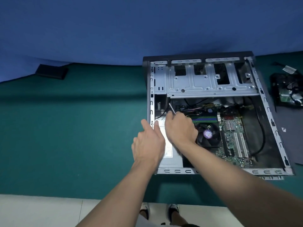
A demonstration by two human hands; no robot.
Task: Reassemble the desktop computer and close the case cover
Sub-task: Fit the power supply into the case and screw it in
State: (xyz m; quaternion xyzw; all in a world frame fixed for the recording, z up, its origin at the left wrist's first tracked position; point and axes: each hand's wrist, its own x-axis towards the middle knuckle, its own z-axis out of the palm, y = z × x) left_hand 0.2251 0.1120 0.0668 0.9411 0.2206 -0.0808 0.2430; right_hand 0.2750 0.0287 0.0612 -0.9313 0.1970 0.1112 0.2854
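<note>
The computer case (268, 110) lies on its side, open, on the green table (82, 128), right of centre, with the cover off. The left hand (148, 141) is spread flat with its fingers straight and apart: the thumb lies outside the case's left wall, and a finger rests on the grey power supply (172, 158) in the near left corner. Just beside it, the right hand (180, 126) is curled tight around a screwdriver (172, 109). Only the thin metal shaft shows above the fist, slanting up and to the left towards the gap between the power supply and the silver drive cage (211, 81).

Both forearms cross the near edge of the case, and the right hand covers part of the CPU fan (208, 135) and the board next to it. The motherboard (234, 145) fills the middle of the case, and a black cable (263, 136) loops along its right side. A flat dark grey panel (291, 128) lies against the case's right wall. Further right sits a loose black component (288, 90) with wires (too blurred to tell what it is). A small black object (51, 72) rests well apart on the left, near the blue backdrop (147, 22)
</note>
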